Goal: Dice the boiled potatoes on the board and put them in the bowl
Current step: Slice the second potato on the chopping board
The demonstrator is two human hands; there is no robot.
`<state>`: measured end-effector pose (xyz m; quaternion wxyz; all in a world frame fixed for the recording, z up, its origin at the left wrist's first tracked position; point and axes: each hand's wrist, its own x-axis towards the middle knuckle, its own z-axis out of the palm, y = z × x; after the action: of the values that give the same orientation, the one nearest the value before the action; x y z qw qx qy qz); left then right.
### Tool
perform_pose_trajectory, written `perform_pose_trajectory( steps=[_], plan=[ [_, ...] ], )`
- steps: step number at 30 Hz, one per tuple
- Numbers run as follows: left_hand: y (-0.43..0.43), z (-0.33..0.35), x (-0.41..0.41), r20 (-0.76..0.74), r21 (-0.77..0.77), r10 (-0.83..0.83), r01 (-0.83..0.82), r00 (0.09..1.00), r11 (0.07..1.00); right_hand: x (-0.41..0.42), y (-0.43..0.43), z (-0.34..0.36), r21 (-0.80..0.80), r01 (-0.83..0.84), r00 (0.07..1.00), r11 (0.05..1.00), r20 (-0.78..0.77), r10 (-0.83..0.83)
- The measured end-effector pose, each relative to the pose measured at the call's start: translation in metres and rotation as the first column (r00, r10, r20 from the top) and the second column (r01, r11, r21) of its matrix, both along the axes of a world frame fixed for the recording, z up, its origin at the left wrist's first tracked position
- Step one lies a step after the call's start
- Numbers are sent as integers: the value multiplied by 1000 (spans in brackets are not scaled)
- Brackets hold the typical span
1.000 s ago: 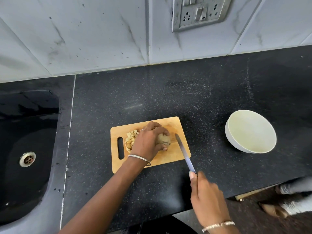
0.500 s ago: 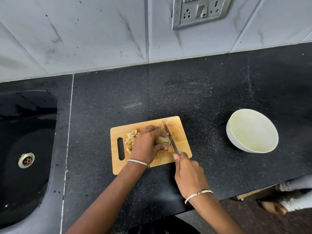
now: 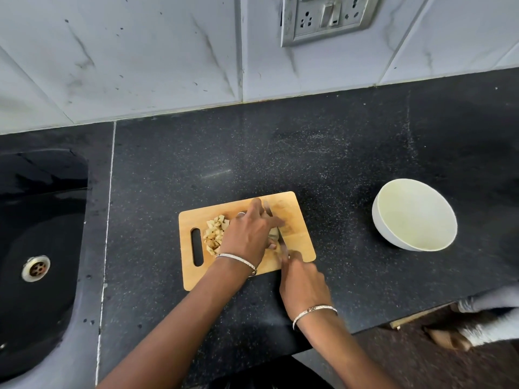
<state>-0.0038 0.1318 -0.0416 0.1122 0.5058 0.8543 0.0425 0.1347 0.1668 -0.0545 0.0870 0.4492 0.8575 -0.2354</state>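
At far left I see the glossy black sink (image 3: 42,276), out of play. On the rectangular light wooden cutting board (image 3: 297,203), near its handle slot, sits a heap of pale diced potato (image 3: 214,234). Just right of it I have the left hand (image 3: 247,237) clamped over the uncut lump of pale boiled potato (image 3: 273,234), with fingers and thumb pinching it against the board. The slim steel knife (image 3: 283,247) runs beside those fingers, its blade blurred and its handle wrapped in the right hand (image 3: 303,282). I judge this potato soft, damp and crumbly. I should hold it low by its sides, lightly, with fingertips tucked clear of the edge, or it will mash or skid. Well apart to the right stands the round white ceramic bowl (image 3: 393,237), with no dice in it that I can see.
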Motion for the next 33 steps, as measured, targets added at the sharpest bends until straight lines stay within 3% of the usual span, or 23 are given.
perform_pose_trajectory(
  steps=[5,14,26,33],
  plan=[
    [10,7,3,-16,-84,12,-13,1000,996,8,-6,-7,-2,10,1000,1000,13,-10],
    [7,1,-1,15,-57,1,-1,1000,998,24,-12,-2,-12,-4,997,1000,71,4],
    [5,2,-4,40,-17,-17,17,999,1000,19,-5,-3,60,-22,999,998,-35,24],
    [13,9,-9,62,-87,-30,36,998,996,11,-3,-5,41,-9,1000,999,-23,10]
  ],
)
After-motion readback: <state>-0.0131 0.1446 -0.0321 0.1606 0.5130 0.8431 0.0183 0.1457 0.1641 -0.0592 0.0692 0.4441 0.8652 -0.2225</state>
